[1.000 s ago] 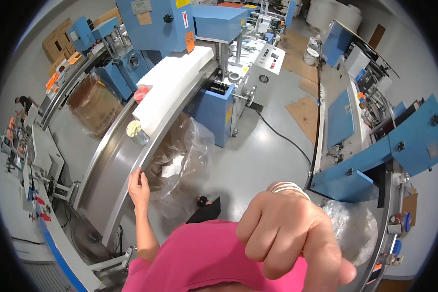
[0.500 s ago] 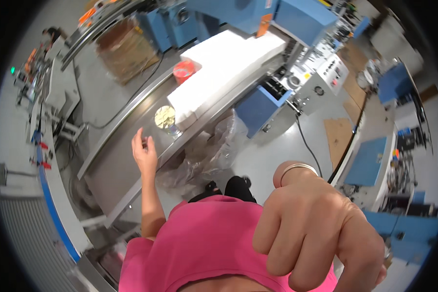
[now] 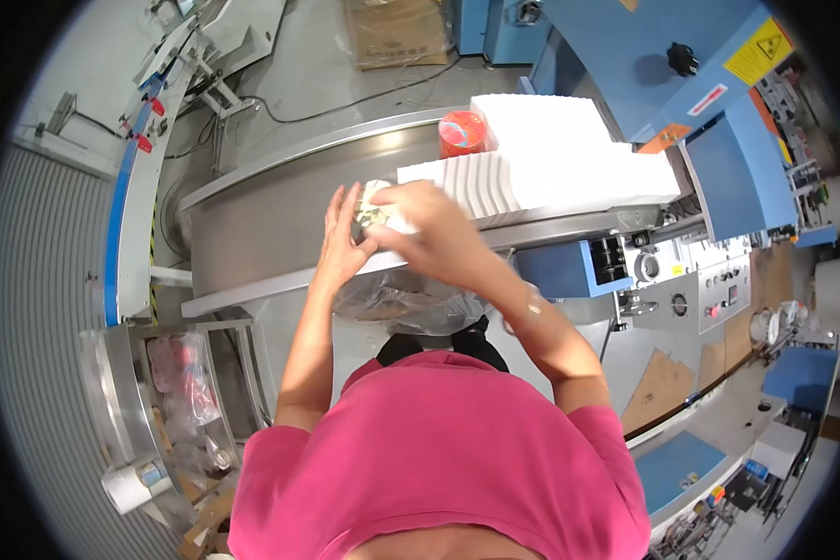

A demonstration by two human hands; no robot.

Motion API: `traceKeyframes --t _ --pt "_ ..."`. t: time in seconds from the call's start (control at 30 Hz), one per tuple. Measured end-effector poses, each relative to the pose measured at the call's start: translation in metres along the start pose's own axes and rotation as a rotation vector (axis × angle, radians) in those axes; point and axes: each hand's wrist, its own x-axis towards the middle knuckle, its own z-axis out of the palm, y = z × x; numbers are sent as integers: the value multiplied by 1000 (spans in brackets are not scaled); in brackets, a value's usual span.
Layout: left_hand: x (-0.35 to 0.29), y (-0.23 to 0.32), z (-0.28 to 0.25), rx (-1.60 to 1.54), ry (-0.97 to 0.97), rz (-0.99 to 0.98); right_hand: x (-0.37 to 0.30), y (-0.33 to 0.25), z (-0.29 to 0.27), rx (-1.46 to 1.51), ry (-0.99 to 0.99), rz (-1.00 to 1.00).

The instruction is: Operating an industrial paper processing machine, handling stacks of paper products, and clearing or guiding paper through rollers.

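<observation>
A short round container point(image 3: 373, 203) with a pale yellow patterned top sits on the metal conveyor table point(image 3: 271, 201), at the end of a row of white stacked pieces point(image 3: 471, 182). My left hand point(image 3: 342, 233) rests against its left side, fingers upright and thumb bent round the near side. From the right my right hand point(image 3: 434, 229) reaches over it, fingers at its top and near edge. Motion smears that hand, and the two hands partly hide the container. Beside the white pieces stands a red round tub point(image 3: 462, 133).
A blue machine point(image 3: 644, 70) rises at the far right, with a control panel point(image 3: 723, 297) nearer. Crumpled clear plastic point(image 3: 406, 303) hangs below the table's front edge. A cardboard box point(image 3: 397, 33) is on the floor beyond. At lower left are bagged items point(image 3: 185, 378).
My right hand has gone from close before my chest out to the container. My left hand has moved onto the container's left side. The view has turned, levelling the table.
</observation>
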Motion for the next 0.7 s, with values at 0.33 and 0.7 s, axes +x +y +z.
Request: traceKeyframes --t 0.33,0.7 --pt "10 -18 16 273 35 138 -20 77 70 -477 -26 -59" --pt "25 -11 4 698 -4 -220 -38 88 66 -484 -7 -166"
